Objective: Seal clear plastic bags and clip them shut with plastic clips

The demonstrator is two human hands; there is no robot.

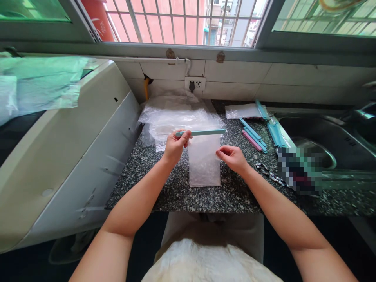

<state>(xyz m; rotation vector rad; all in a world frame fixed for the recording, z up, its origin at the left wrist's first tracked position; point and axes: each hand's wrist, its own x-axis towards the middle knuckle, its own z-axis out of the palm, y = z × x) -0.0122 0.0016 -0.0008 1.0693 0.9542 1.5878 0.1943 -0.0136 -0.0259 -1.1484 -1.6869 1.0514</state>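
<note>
A small clear plastic bag [204, 161] hangs upright over the speckled granite counter [164, 192], its top clamped in a long teal sealing clip [205, 132]. My left hand [175, 146] is closed on the left end of the clip. My right hand [232, 156] pinches the bag's right edge just under the clip. The bag's lower edge rests near the counter.
A heap of clear plastic bags [176, 115] lies behind. Teal and pink clips [254, 137] and another bag [242, 111] lie to the right, beside a steel sink [320, 137]. A beaded chain [268, 174] is near my right wrist. A white appliance [67, 149] stands on the left.
</note>
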